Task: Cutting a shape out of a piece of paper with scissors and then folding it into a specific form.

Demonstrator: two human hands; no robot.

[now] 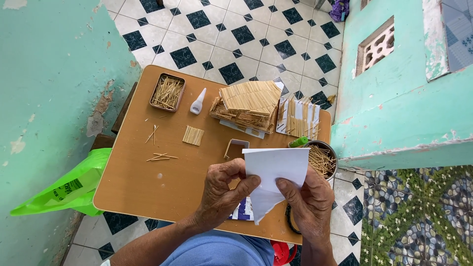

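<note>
Gripping a folded sheet of white paper [273, 172] between them, both hands hover over the near edge of a small wooden table with rounded corners [143, 182]. The left hand [221, 192] pinches the sheet's left side with thumb and bent fingers closed on it, while the right hand [310, 202] holds the lower right part, thumb pressed on the face of the paper. The sheet already carries a fold, with a pointed flap hanging down between the hands.

Judging from what lies on the table, much of the stick work looks built: a sloped roof-like model of pale wooden sticks [249, 104] stands at the far side, and just beside it lie flat white card panels lined with sticks [298, 117]. A small glued mat of sticks [193, 135] lies apart nearer the middle, with a few loose sticks [160, 156] near it. Supplies remain: a rectangular brown tray of sticks [167, 92], a white glue bottle [198, 101], and a round tin of sticks [322, 160] touching a green-capped tube [298, 142]. A small bent white card piece [236, 147] stands just behind the paper. The paper itself bears no sticks yet, so that part seems only begun
</note>
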